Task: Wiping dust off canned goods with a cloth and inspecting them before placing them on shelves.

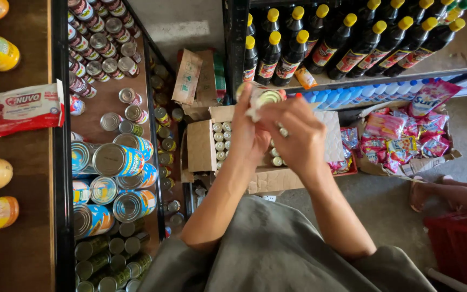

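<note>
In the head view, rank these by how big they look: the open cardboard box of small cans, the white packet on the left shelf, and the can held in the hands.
1. Open cardboard box, clearly the largest.
2. White packet.
3. Small can between the left hand and right hand, smallest though nearest the camera.

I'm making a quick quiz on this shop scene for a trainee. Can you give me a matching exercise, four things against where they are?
Things:
1. small can
2. open carton
3. dark bottles with yellow caps
4. large blue-labelled cans

Places:
A. on the left shelf
B. on the floor under the hands
C. held up in both hands
D. on the shelf at the top

Pairs: 1-C, 2-B, 3-D, 4-A
</note>
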